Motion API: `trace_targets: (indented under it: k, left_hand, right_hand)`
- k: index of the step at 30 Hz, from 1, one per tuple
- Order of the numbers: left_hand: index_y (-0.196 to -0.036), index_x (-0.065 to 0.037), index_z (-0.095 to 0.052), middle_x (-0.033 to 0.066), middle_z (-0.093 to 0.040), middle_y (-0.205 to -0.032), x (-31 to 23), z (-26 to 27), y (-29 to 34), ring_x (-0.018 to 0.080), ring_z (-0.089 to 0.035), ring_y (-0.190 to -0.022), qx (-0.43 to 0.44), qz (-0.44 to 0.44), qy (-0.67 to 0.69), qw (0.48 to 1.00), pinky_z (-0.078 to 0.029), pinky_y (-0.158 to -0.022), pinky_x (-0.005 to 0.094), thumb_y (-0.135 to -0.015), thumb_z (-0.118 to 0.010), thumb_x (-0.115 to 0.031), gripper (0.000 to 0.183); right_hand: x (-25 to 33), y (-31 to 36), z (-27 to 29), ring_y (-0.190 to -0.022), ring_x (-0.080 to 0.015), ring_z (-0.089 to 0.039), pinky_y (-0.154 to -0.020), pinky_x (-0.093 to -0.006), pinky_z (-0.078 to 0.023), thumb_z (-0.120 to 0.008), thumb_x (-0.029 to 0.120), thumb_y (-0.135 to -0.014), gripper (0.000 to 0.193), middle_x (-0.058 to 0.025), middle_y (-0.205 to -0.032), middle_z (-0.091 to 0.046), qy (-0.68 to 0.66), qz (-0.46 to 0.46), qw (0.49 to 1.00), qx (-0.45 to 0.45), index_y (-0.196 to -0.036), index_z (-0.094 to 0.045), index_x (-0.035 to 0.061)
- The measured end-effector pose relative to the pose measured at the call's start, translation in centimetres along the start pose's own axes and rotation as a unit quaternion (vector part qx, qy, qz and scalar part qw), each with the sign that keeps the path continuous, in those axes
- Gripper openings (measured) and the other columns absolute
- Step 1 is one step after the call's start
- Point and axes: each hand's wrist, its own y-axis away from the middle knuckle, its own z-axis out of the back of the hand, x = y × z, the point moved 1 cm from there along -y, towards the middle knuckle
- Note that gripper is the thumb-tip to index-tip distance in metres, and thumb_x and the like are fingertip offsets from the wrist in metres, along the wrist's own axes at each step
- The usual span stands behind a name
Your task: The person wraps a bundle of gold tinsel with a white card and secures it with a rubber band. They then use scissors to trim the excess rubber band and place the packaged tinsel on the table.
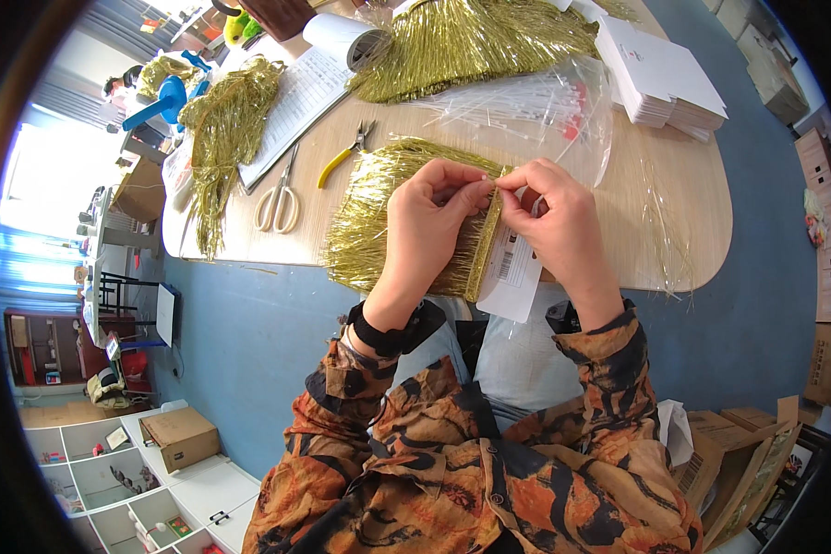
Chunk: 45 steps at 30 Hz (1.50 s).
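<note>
Apparently I'm midway: left hand (431,222) and right hand (563,220) pinch close together at the gold fringe's (369,222) band (483,254), the white card's (515,294) fastening seemingly unfinished.

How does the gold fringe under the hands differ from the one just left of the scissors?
The held fringe spreads wide; the side fringe bunches narrowly. The left hand and right hand pinch the held fringe; the side fringe lies untouched. Both have thin, shiny gold strands.
</note>
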Motion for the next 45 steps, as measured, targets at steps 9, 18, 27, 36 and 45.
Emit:
trace_targets:
  k: [9, 18, 27, 36, 45]
  left_hand:
    - [-0.107, 0.004, -0.072, 0.0052, -0.075, -0.093, -0.1, 0.2, 0.0, 0.0086, -0.069, -0.082, 0.003, -0.006, -0.034, 0.999, -0.057, -0.076, 0.0231, -0.096, -0.074, -0.006, 0.014]
    - [-0.104, 0.004, -0.074, 0.0073, -0.076, -0.084, -1.3, 1.1, -0.7, 0.0096, -0.07, -0.077, 0.045, 0.002, -0.105, 0.993, -0.056, -0.073, 0.0251, -0.094, -0.075, -0.009, 0.016]
    - [-0.096, 0.003, -0.073, 0.007, -0.074, -0.079, -1.2, 1.2, -1.4, 0.01, -0.068, -0.075, 0.071, -0.007, -0.063, 0.995, -0.055, -0.07, 0.0266, -0.089, -0.077, -0.007, 0.013]
    - [-0.103, 0.004, -0.073, 0.0098, -0.075, -0.084, -1.4, 2.1, -0.8, 0.015, -0.069, -0.075, 0.112, -0.042, -0.112, 0.986, -0.055, -0.072, 0.0299, -0.093, -0.074, -0.016, 0.022]
    - [-0.096, 0.004, -0.071, 0.0164, -0.069, -0.089, -2.7, 1.8, -1.1, 0.0264, -0.066, -0.078, 0.06, -0.081, -0.191, 0.976, -0.054, -0.075, 0.037, -0.093, -0.073, -0.024, 0.029]
  right_hand:
    - [0.0, 0.0, 0.0, -0.068, -0.02, -0.065, -0.063, -0.0322, -0.054, -0.073, 0.0, -0.085, 0.014, -0.0076, -0.087, -0.066, 0.01, 0.002, 1.0, 0.005, -0.097, -0.067, 0.0042]
    - [-0.1, 0.1, -0.4, -0.068, -0.0054, -0.06, -0.059, -0.0223, -0.047, -0.073, 0.0, -0.09, 0.021, -0.0005, -0.085, -0.07, -0.034, -0.057, 0.998, -0.003, -0.11, -0.07, 0.0057]
    - [0.3, -0.2, 0.1, -0.073, -0.0218, -0.071, -0.066, -0.0336, -0.056, -0.072, 0.006, -0.091, 0.018, -0.0099, -0.091, -0.073, -0.007, -0.068, 0.997, 0.034, -0.109, -0.067, 0.0065]
    - [1.0, -0.6, 0.1, -0.08, -0.0317, -0.071, -0.07, -0.0401, -0.055, -0.071, 0.009, -0.093, 0.01, -0.0121, -0.092, -0.074, 0.037, -0.038, 0.997, 0.054, -0.102, -0.067, 0.0058]
    - [1.6, -1.1, -0.2, -0.082, -0.0338, -0.071, -0.07, -0.0415, -0.055, -0.073, 0.012, -0.091, 0.01, -0.0127, -0.092, -0.073, 0.095, -0.027, 0.993, 0.058, -0.096, -0.069, 0.0039]
